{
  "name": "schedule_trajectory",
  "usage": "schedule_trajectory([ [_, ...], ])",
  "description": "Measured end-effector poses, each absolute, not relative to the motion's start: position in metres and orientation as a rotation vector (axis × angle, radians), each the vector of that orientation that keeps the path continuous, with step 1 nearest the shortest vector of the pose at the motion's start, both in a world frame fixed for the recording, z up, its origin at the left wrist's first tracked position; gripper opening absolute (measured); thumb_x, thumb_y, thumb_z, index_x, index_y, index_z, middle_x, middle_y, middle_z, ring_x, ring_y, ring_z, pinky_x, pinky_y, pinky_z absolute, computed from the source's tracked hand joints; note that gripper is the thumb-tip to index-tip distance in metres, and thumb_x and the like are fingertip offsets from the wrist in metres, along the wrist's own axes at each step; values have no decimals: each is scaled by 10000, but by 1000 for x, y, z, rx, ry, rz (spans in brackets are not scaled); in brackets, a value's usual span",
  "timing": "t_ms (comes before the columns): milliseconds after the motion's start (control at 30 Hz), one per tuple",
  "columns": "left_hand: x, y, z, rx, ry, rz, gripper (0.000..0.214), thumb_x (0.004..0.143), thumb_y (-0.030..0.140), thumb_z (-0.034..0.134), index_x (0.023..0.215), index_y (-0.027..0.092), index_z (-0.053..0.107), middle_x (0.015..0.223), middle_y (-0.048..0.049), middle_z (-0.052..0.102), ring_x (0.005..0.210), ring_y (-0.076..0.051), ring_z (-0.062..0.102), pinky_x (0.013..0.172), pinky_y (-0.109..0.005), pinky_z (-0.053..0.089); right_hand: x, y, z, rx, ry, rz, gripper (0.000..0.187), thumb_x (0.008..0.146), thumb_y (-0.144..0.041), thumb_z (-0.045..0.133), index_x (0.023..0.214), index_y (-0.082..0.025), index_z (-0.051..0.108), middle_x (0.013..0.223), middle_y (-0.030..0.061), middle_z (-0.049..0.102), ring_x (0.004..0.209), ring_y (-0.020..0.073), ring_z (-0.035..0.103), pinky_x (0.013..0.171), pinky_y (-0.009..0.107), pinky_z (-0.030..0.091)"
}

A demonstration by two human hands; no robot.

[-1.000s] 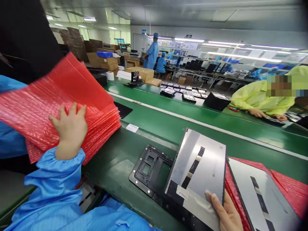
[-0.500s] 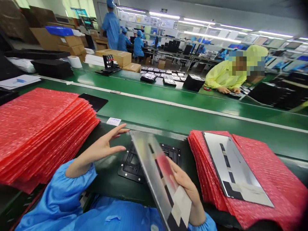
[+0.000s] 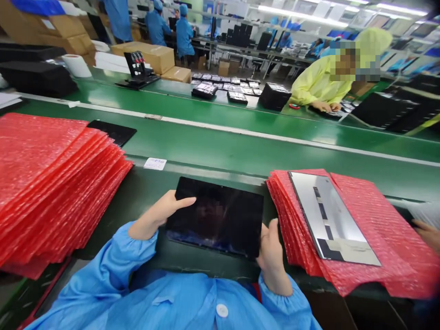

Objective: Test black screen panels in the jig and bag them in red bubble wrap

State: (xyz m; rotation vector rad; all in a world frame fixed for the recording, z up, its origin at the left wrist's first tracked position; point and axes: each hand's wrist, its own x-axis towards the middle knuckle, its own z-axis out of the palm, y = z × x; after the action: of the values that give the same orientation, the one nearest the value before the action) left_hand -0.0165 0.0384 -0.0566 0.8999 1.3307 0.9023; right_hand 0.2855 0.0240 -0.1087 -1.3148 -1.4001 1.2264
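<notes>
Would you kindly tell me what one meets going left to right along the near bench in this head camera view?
Stack of red bubble bags, left hand, black-faced display panel, right hand, second stack of red bubble bags.

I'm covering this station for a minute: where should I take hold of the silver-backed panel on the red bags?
Probably by its two long edges, coming from the near side. The panel lies flat, silver back up, on soft bubble bags, so its rims are the natural grip, and the bags may give enough for fingertips to slip under.
</notes>
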Motion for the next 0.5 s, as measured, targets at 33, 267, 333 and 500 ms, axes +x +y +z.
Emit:
schedule_trajectory([
  [33,-15,40,-60,872,1337,891,404,688,446,805,970,161,754,929,-78,775,904,-292,704,861,-420,538,286,26,-111,-1359,-1386,1198,733,955,-690,167,1181,-209,672,1096,106,739,1144,305,640,952,463,517],
  [267,-16,45,-85,909,1106,1027,532,756,403,750,1197,138,614,1059,-102,728,967,-245,674,894,-374,498,284,28,-112,-1561,-1440,969,728,817,-537,664,1427,-184,481,1342,119,627,1267,300,564,1109,470,393],
  [333,-18,44,-92,1015,1162,1025,603,805,415,690,1314,147,509,1003,-90,715,888,-225,671,821,-357,506,285,28,-113,-1610,-1460,942,759,823,-548,648,1461,-191,442,1381,116,599,1290,296,545,1124,467,371],
  [500,-23,40,-105,1510,1622,911,505,800,451,676,1207,157,624,846,-27,584,738,-180,549,712,-307,430,289,27,-118,-1698,-1529,920,772,818,-583,633,1471,-220,435,1367,118,611,1244,310,583,1083,473,404],
])
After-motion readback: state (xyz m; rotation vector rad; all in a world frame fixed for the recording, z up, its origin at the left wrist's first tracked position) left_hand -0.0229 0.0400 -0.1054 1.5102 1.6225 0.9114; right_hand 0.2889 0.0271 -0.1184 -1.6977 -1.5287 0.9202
